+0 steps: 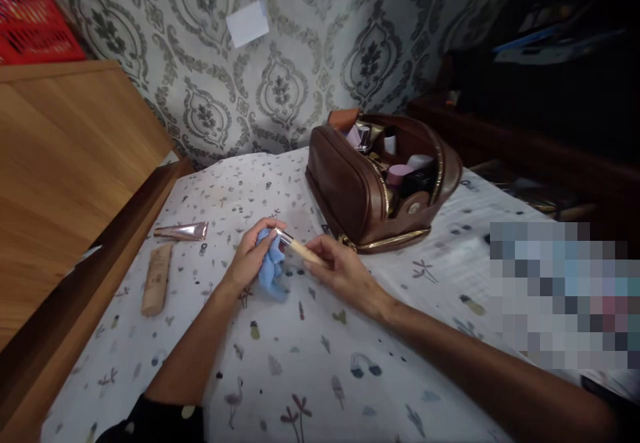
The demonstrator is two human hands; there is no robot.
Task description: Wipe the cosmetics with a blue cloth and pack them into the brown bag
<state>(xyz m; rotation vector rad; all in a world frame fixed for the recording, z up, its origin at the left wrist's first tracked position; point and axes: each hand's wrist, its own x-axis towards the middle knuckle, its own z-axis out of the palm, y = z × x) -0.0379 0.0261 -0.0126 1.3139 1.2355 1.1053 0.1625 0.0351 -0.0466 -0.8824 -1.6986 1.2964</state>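
My left hand (pixel 251 254) is closed around a light blue cloth (pixel 271 271), which is wrapped about the head end of a makeup brush (pixel 299 249). The brush has a pale wooden handle and a shiny metal collar; its bristles are hidden in the cloth. My right hand (pixel 341 271) pinches the handle's other end. Just beyond the right hand stands a brown leather makeup bag (pixel 345 179), unzipped, with several bottles and pink-capped items inside. To the left of my left hand lie a shiny rose-coloured tube (pixel 183 231) and a beige tube (pixel 157 280).
A white patterned sheet (pixel 280 369) covers the surface under my hands. At left rises a wooden panel (pixel 75 163), with a red plastic basket (pixel 37 23) above it. Patterned wallpaper (pixel 280 89) backs the scene. Dark furniture (pixel 510 143) stands at right.
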